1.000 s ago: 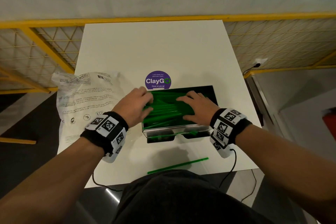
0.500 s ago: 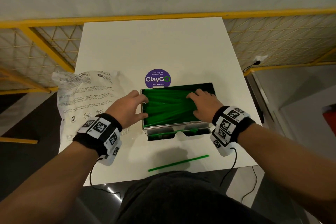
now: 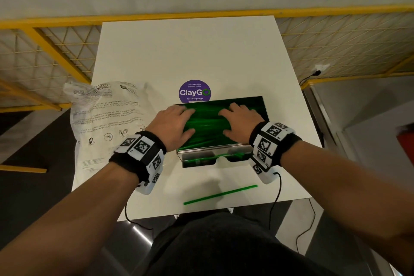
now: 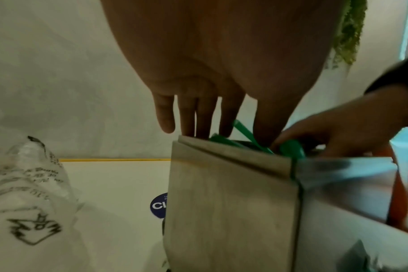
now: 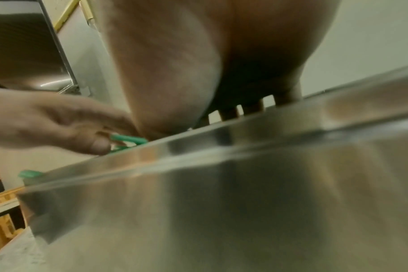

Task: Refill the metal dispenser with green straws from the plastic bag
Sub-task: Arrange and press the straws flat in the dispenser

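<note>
The dispenser (image 3: 220, 149) stands on the white table (image 3: 190, 51), near its front edge, with its top open and its well filled with green straws (image 3: 207, 122) lying roughly side to side. The left hand (image 3: 173, 126) lies palm down on the left part of the straws, fingers extended and slightly spread, thumb pointing toward the centre; it presses on them and grips nothing. The right hand (image 3: 238, 122) lies palm down on the right part in the same way, fingers straight, nothing pinched. The two hands are apart, with a band of straws showing between them. In the left wrist view the fingers (image 4: 228, 114) reach straight down past the metal rim, with a few straw ends standing up beside them. In the front slot of the dispenser, a straw lies across the opening. One loose straw (image 3: 220, 195) lies on the table between the dispenser and the person, touching neither. The bag (image 3: 105, 119), clear with printed text, lies flat on the table's left edge, just beside the left hand. A purple round sticker (image 3: 195, 92) sits just behind the dispenser.
</note>
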